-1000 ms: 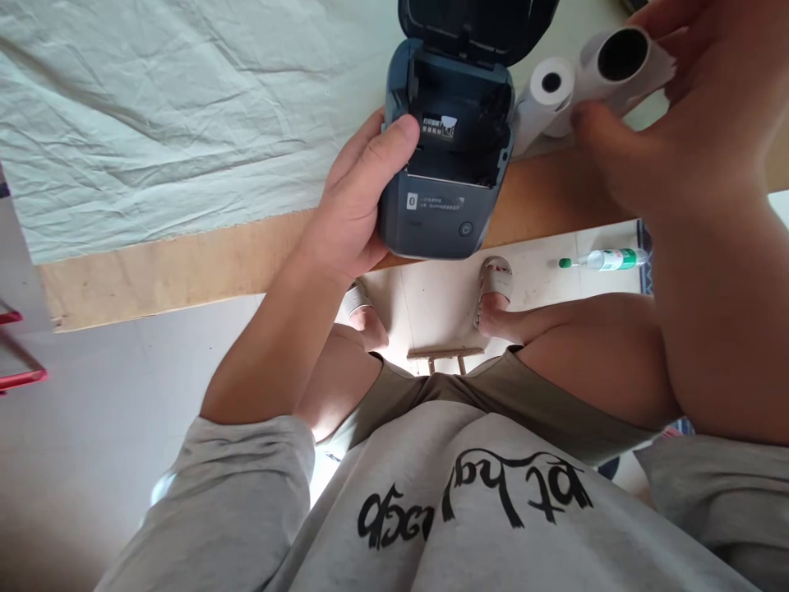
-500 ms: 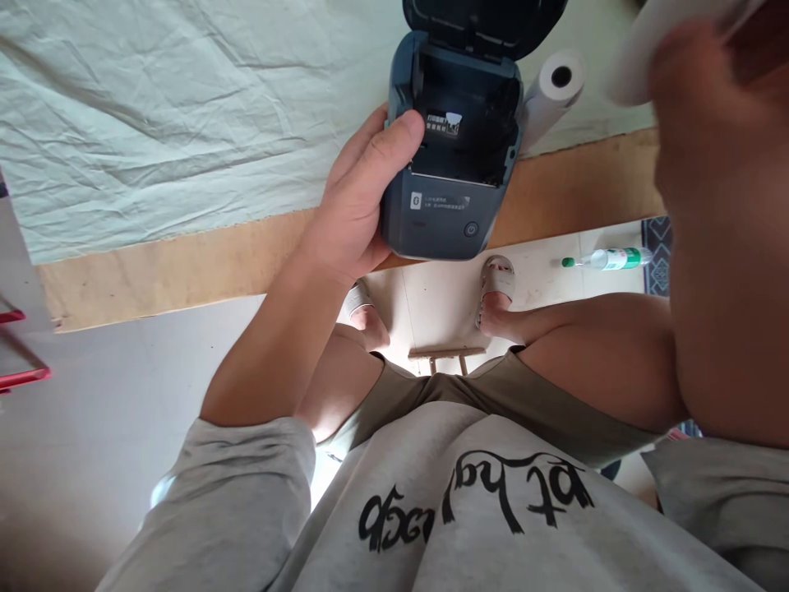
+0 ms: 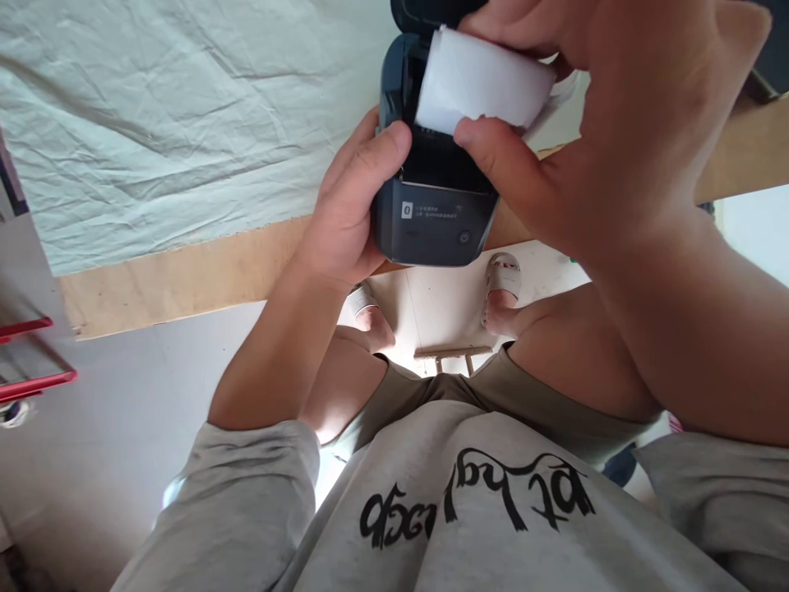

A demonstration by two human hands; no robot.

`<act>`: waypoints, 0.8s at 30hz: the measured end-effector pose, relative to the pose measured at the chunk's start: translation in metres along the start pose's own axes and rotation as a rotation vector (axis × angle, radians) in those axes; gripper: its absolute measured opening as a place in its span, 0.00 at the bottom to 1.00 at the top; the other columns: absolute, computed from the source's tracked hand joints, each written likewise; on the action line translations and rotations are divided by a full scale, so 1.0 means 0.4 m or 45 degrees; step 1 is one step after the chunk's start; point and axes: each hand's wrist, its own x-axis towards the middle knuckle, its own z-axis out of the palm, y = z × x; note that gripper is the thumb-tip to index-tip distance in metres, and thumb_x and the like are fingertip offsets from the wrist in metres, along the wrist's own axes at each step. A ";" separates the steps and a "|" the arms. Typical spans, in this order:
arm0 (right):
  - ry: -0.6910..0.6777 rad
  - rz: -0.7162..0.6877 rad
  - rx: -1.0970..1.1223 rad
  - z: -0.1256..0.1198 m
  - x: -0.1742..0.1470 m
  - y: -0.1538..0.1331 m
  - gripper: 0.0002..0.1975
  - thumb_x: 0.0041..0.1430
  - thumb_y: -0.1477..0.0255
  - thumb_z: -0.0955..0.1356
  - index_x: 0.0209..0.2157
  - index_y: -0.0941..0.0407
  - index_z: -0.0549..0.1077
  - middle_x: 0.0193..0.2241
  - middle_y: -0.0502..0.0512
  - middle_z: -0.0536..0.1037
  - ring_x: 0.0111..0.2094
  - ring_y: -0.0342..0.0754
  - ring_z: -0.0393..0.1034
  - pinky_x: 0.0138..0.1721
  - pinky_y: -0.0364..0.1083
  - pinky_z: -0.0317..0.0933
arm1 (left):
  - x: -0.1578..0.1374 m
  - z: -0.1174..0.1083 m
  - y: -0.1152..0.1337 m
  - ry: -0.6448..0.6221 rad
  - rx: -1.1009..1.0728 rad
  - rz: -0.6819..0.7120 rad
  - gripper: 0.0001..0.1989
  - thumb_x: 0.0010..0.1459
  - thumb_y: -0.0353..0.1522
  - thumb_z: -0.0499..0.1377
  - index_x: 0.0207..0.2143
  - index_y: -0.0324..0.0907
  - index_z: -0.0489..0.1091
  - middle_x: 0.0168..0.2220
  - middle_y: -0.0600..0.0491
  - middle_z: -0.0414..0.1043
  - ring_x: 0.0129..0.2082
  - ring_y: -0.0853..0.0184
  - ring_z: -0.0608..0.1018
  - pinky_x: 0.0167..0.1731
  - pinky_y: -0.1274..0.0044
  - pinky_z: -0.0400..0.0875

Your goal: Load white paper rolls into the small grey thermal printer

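My left hand grips the left side of a dark blue label printer, its thumb on the rim of the open compartment. The printer's black lid is raised at the far end. Between the thumb and fingers of my right hand is a white paper roll, tilted over the compartment, its left end at the opening. Whether the roll touches the inside I cannot tell. Part of another white roll shows behind it, mostly covered by my right hand.
A pale green cloth covers the table, whose wooden edge runs below the printer. Red metal bars stand at the far left. A dark object sits at the upper right. A small wooden stool is between my legs.
My right hand has come in from the upper right, bringing the white paper roll over the printer's compartment. My left hand and the printer have shifted slightly left.
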 end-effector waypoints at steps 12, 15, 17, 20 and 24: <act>0.108 -0.246 -0.460 0.020 -0.004 0.007 0.19 0.52 0.58 0.47 0.36 0.48 0.60 0.41 0.35 0.61 0.44 0.31 0.59 0.46 0.41 0.54 | -0.001 -0.001 0.000 -0.051 0.086 0.009 0.15 0.52 0.38 0.46 0.34 0.39 0.66 0.33 0.50 0.67 0.37 0.64 0.70 0.29 0.77 0.65; 0.185 -0.292 -0.531 0.026 -0.020 0.003 0.17 0.51 0.58 0.50 0.34 0.45 0.62 0.40 0.34 0.61 0.44 0.31 0.57 0.45 0.41 0.54 | -0.002 -0.001 -0.002 -0.077 0.056 0.051 0.15 0.53 0.38 0.44 0.33 0.39 0.66 0.33 0.52 0.66 0.36 0.66 0.70 0.30 0.78 0.66; 0.162 -0.311 -0.580 0.030 -0.034 0.005 0.16 0.49 0.57 0.51 0.32 0.44 0.64 0.37 0.37 0.62 0.42 0.30 0.57 0.43 0.39 0.53 | -0.004 0.001 -0.003 -0.092 0.059 0.101 0.15 0.54 0.39 0.44 0.32 0.41 0.65 0.31 0.52 0.65 0.35 0.67 0.70 0.28 0.79 0.65; 0.113 -0.459 -0.604 0.030 -0.044 0.018 0.15 0.47 0.54 0.54 0.31 0.43 0.64 0.36 0.37 0.63 0.40 0.30 0.56 0.41 0.39 0.52 | -0.008 0.004 -0.003 -0.096 0.120 0.198 0.08 0.48 0.36 0.51 0.31 0.44 0.64 0.27 0.54 0.63 0.29 0.70 0.69 0.25 0.80 0.63; 0.206 -0.443 -0.302 0.014 -0.031 0.036 0.17 0.43 0.55 0.58 0.33 0.49 0.64 0.33 0.44 0.64 0.36 0.29 0.56 0.38 0.37 0.51 | -0.011 0.005 -0.003 -0.064 0.221 0.282 0.16 0.42 0.30 0.55 0.38 0.46 0.62 0.34 0.55 0.63 0.31 0.69 0.69 0.28 0.79 0.64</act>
